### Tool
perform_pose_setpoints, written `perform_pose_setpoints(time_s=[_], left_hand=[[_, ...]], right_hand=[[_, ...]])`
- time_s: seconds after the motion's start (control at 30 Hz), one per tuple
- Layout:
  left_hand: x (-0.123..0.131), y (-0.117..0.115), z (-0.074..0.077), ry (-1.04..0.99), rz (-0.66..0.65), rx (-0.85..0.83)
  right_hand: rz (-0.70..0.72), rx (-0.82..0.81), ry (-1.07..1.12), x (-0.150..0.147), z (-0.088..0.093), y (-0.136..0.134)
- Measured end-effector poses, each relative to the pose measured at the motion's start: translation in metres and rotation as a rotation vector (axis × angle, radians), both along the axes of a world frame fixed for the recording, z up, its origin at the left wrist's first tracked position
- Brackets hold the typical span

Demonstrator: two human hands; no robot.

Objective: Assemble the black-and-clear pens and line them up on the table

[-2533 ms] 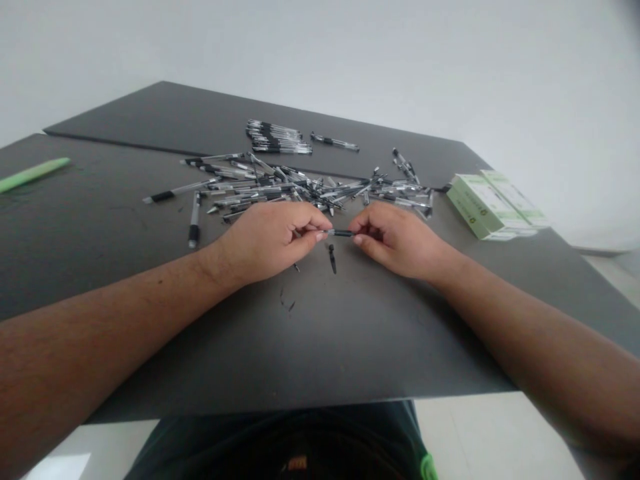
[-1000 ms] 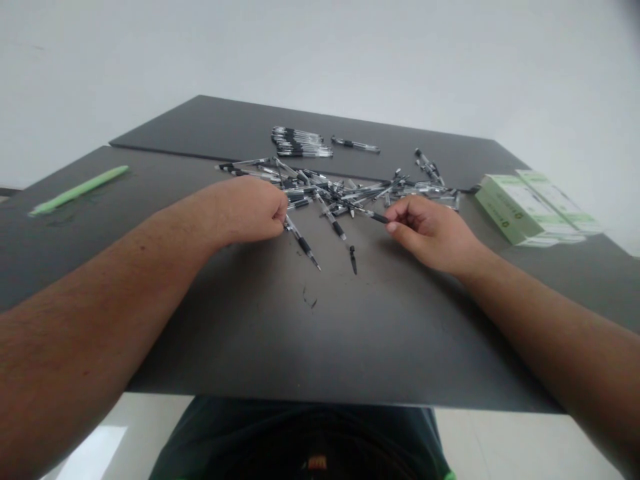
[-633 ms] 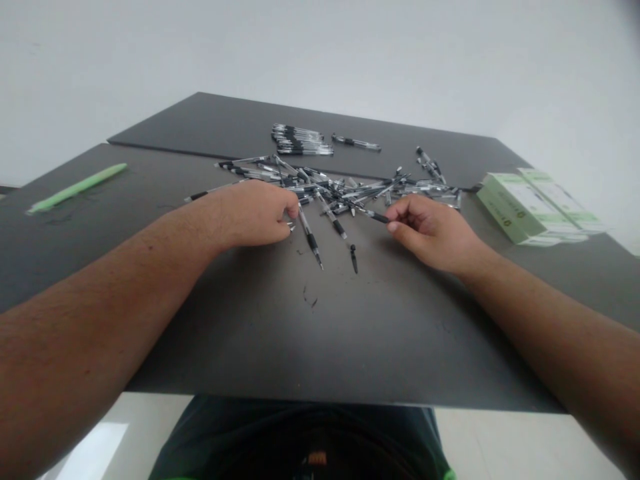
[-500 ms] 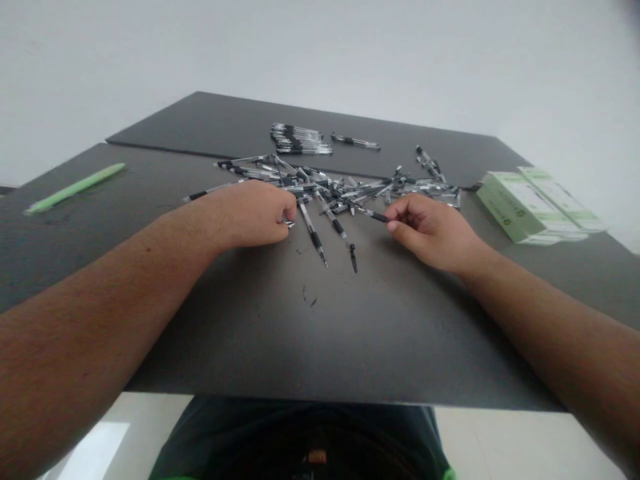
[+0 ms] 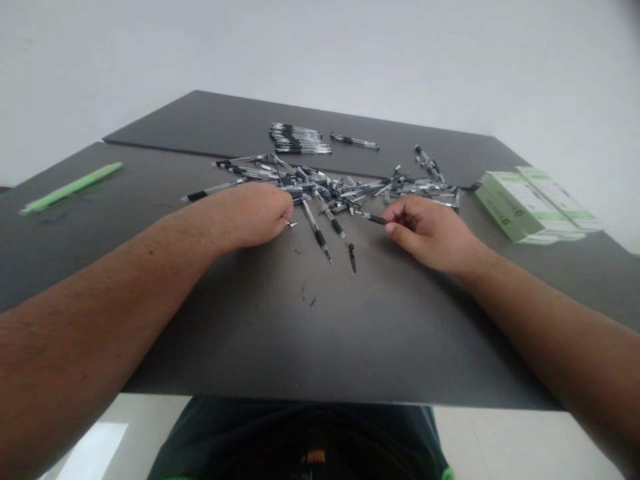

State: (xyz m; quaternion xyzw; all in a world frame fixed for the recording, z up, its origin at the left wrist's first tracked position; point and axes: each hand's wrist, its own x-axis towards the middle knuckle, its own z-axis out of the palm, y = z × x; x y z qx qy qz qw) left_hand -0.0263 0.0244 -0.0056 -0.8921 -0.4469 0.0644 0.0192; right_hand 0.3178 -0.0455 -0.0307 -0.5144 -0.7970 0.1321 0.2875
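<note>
My left hand (image 5: 253,215) rests on the dark table (image 5: 320,333) with its fingers curled; a small silver pen tip (image 5: 291,225) shows at its fingertips. My right hand (image 5: 430,230) pinches the black-grip end of a pen (image 5: 373,217) at the edge of a loose pile of clear-and-black pens (image 5: 345,187). Between the hands a single pen (image 5: 316,230) lies pointing toward me, and a small black pen part (image 5: 351,257) lies beside it.
A tidy row of pens (image 5: 299,138) lies at the back, with one pen (image 5: 355,141) apart from it. Two green-and-white boxes (image 5: 530,203) stand at the right. A green pen (image 5: 70,187) lies far left. Small black bits (image 5: 306,297) lie near the table's front.
Both hands moved apart from the middle toward the pile. My left hand let go of a pen, which now lies between the hands. My right hand has stayed pinched on a pen in the pile.
</note>
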Motion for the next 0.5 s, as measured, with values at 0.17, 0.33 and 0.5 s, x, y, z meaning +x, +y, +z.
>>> perform_pose_setpoints(time_s=[0.17,0.33,0.5], left_hand=[[-0.0032,0.0047,-0.0017,-0.048,-0.008,-0.022],[-0.0043,0.0061,-0.0033,-0.026,-0.016,-0.002],[-0.0018,0.0024,-0.0025,-0.043,-0.006,-0.001]], right_hand=[[0.013,-0.004,0.004,-0.0002,0.0000,-0.0005],[0.016,-0.013,0.000,-0.0003,0.0006,-0.0011],[0.026,-0.004,-0.015,-0.0003,0.0008,-0.0003]])
